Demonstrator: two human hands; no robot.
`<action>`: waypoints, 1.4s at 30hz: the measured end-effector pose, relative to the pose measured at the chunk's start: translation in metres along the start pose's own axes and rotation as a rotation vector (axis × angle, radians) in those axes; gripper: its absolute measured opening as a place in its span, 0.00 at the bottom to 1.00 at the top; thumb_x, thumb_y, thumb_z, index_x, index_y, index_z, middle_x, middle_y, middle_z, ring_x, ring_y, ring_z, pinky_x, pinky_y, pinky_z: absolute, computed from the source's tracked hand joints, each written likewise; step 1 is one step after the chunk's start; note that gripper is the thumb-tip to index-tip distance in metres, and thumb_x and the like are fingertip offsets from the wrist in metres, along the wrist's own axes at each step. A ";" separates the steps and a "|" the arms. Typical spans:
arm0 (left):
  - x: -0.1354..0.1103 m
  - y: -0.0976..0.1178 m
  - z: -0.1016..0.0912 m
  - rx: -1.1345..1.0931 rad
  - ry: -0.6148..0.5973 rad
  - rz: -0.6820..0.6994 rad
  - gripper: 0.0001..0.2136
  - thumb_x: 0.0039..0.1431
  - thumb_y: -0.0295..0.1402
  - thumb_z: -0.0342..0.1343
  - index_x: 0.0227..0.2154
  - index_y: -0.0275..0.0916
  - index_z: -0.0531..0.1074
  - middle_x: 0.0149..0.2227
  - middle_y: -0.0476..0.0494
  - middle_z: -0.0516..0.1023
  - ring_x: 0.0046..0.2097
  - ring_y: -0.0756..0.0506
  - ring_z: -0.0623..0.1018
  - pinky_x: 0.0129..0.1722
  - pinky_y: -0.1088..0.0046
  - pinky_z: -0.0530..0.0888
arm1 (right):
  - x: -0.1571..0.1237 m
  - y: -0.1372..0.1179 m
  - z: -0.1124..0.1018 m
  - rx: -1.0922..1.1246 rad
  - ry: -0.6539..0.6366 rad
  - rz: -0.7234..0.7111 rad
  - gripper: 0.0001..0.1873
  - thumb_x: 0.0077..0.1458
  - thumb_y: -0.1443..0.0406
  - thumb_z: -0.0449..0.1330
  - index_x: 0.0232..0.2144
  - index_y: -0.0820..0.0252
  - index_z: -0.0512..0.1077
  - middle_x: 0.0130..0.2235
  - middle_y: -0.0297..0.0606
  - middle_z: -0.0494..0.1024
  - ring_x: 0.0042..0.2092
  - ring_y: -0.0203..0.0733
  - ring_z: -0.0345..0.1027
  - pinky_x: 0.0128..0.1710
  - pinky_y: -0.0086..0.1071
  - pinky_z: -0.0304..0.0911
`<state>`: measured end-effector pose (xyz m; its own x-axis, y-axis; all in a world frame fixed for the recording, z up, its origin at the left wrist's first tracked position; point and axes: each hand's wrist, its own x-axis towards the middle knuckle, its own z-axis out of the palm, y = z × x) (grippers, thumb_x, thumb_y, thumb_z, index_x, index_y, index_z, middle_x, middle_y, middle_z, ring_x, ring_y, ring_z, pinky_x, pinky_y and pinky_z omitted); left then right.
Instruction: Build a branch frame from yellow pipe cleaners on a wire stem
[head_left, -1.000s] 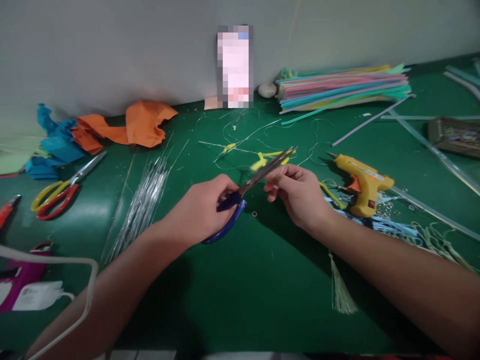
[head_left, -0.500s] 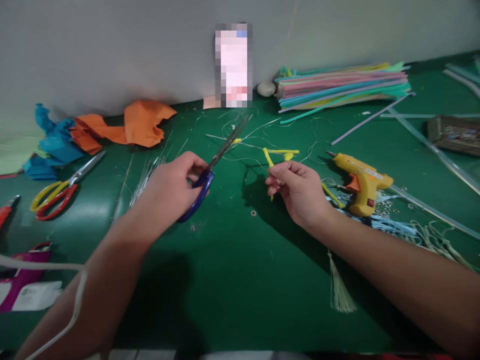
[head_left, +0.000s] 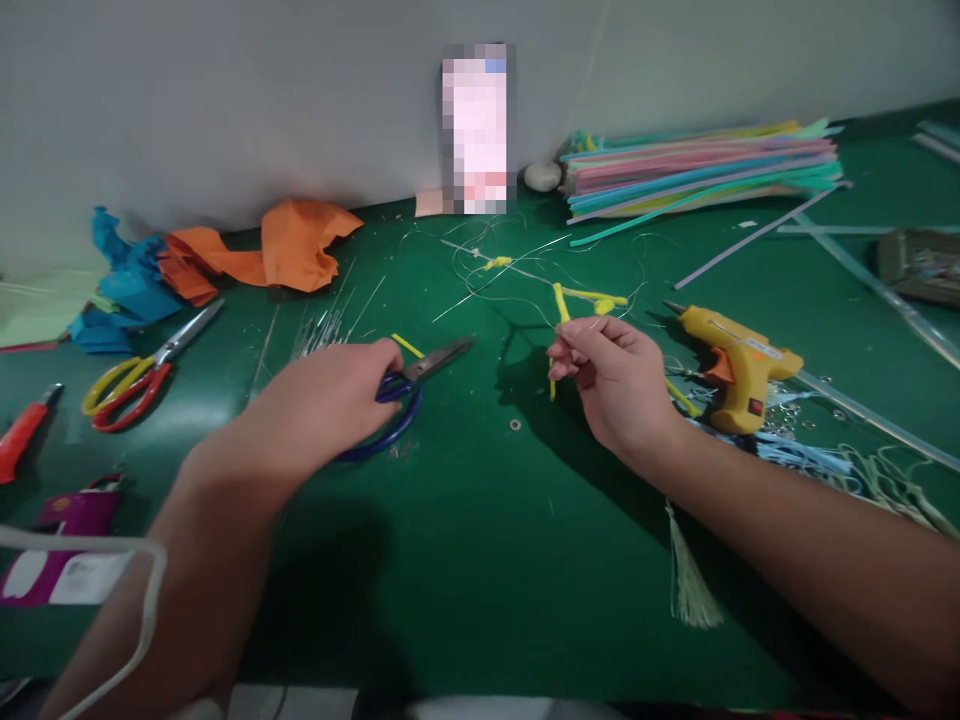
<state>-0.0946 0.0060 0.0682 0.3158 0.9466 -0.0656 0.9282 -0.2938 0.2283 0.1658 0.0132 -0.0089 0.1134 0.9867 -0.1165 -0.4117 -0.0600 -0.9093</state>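
Note:
My left hand is closed on the blue handle of a pair of scissors. The scissors lie low over the green table, blades together and pointing right. A short yellow piece is just behind their handle. My right hand pinches a bent yellow pipe cleaner between thumb and fingers; one end shows below the fingertips. Behind it are a yellow strip with a small yellow bunch and a thin wire carrying a yellow knot. Fine thread loops around them.
A yellow glue gun lies right of my right hand, near tassels and small rings. Pipe cleaners are bundled at the back. On the left are red-and-yellow-handled scissors, orange paper and a red-handled cutter.
My left hand has lowered the scissors towards the table, and their blades have swung from pointing up and away to pointing right. My right hand keeps its pinch on the yellow pipe cleaner.

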 end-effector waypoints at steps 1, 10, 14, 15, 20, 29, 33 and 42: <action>0.003 0.005 0.004 0.116 -0.095 -0.028 0.05 0.49 0.34 0.62 0.29 0.44 0.73 0.26 0.46 0.75 0.25 0.43 0.72 0.24 0.69 0.59 | 0.000 0.000 0.001 -0.006 0.002 0.003 0.09 0.47 0.65 0.68 0.21 0.57 0.72 0.22 0.31 0.74 0.23 0.30 0.66 0.24 0.27 0.62; 0.008 0.032 0.019 0.284 -0.296 0.030 0.09 0.62 0.34 0.51 0.43 0.41 0.71 0.41 0.40 0.77 0.39 0.37 0.79 0.31 0.64 0.67 | -0.002 -0.002 0.002 -0.022 -0.018 0.032 0.09 0.47 0.64 0.68 0.21 0.58 0.72 0.22 0.31 0.75 0.21 0.29 0.66 0.23 0.27 0.61; 0.008 0.035 0.018 0.269 -0.290 0.058 0.13 0.64 0.34 0.50 0.50 0.40 0.70 0.45 0.40 0.76 0.42 0.37 0.79 0.35 0.63 0.71 | -0.002 -0.002 0.002 -0.022 -0.031 0.029 0.10 0.48 0.64 0.68 0.21 0.59 0.72 0.22 0.31 0.75 0.21 0.29 0.66 0.24 0.27 0.61; 0.008 0.037 0.019 0.269 -0.293 0.079 0.15 0.64 0.33 0.50 0.52 0.40 0.70 0.45 0.40 0.76 0.43 0.37 0.79 0.36 0.63 0.71 | -0.002 -0.002 0.002 -0.019 -0.031 0.028 0.10 0.48 0.65 0.69 0.21 0.59 0.72 0.22 0.31 0.75 0.20 0.29 0.66 0.23 0.27 0.61; 0.008 0.042 0.020 0.337 -0.303 0.168 0.21 0.65 0.31 0.48 0.61 0.42 0.65 0.43 0.39 0.76 0.40 0.38 0.79 0.36 0.63 0.73 | -0.002 -0.002 0.003 -0.029 -0.032 0.026 0.11 0.48 0.64 0.69 0.20 0.59 0.71 0.22 0.31 0.75 0.20 0.28 0.66 0.23 0.27 0.61; 0.014 0.018 0.006 -0.675 -0.597 -0.006 0.20 0.62 0.49 0.54 0.51 0.47 0.77 0.32 0.47 0.81 0.27 0.47 0.78 0.26 0.73 0.74 | -0.003 -0.002 0.003 -0.012 -0.047 0.060 0.09 0.48 0.64 0.68 0.21 0.58 0.72 0.22 0.31 0.75 0.21 0.29 0.66 0.24 0.28 0.61; 0.024 0.005 0.009 -0.763 -0.707 -0.047 0.18 0.59 0.47 0.58 0.50 0.48 0.77 0.34 0.47 0.83 0.29 0.46 0.80 0.28 0.72 0.76 | -0.003 -0.003 0.004 -0.018 -0.056 0.071 0.10 0.47 0.63 0.69 0.21 0.58 0.72 0.23 0.31 0.75 0.21 0.29 0.66 0.24 0.28 0.62; 0.035 -0.031 0.018 -1.059 -0.472 -0.136 0.22 0.50 0.33 0.67 0.51 0.42 0.75 0.50 0.37 0.81 0.48 0.41 0.82 0.48 0.63 0.78 | -0.004 -0.004 0.004 0.010 -0.132 0.096 0.10 0.46 0.60 0.70 0.25 0.58 0.75 0.24 0.31 0.77 0.22 0.30 0.67 0.26 0.27 0.67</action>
<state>-0.1089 0.0462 0.0409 0.4748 0.7530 -0.4556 0.4020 0.2749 0.8734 0.1638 0.0098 -0.0032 -0.0468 0.9878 -0.1484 -0.4236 -0.1542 -0.8926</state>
